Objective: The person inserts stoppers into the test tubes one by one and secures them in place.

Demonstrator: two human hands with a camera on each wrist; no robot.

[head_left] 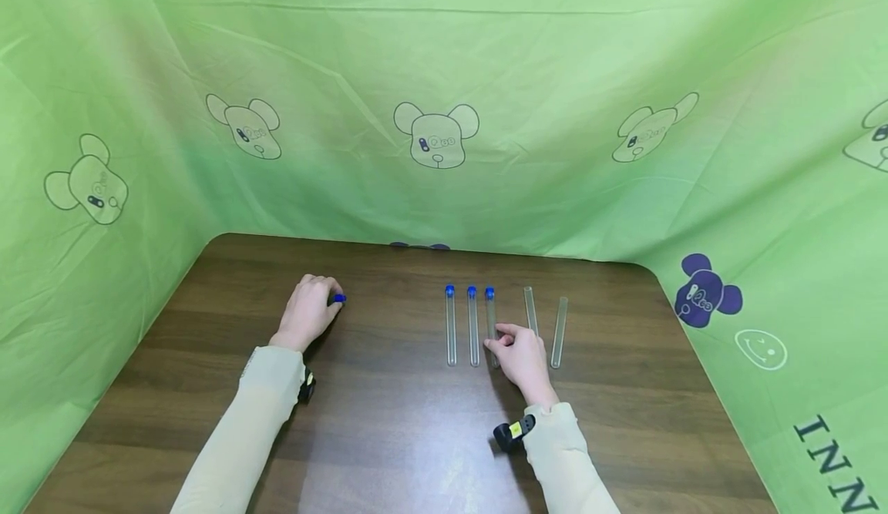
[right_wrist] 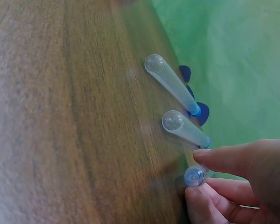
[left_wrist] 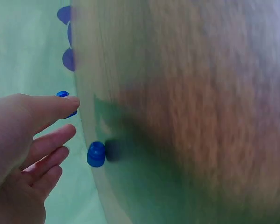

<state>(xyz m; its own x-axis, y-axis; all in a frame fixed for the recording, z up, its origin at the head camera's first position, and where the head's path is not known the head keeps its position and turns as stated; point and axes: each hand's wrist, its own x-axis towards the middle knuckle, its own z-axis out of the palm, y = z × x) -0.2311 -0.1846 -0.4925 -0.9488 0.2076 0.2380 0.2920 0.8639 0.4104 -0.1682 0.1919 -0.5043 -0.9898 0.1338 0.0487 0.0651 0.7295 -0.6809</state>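
My left hand [head_left: 308,312], at the left of the table, pinches a blue cap [left_wrist: 62,94] between thumb and finger, the thumb covering part of it. A second blue cap [left_wrist: 96,154] stands on the table close by in the left wrist view. With thumb and fingers, my right hand [head_left: 523,358] holds a clear test tube [head_left: 491,314] with a blue cap on its far end. Left of it lie two more capped test tubes, one nearer [head_left: 473,329] and one farther [head_left: 451,329].
Two test tubes without caps lie to the right of the held one: one [head_left: 530,306] partly behind my right hand, the other [head_left: 559,333] just beyond it. Green cloth [head_left: 437,206] with printed bear heads hangs round the brown wooden table [head_left: 388,421].
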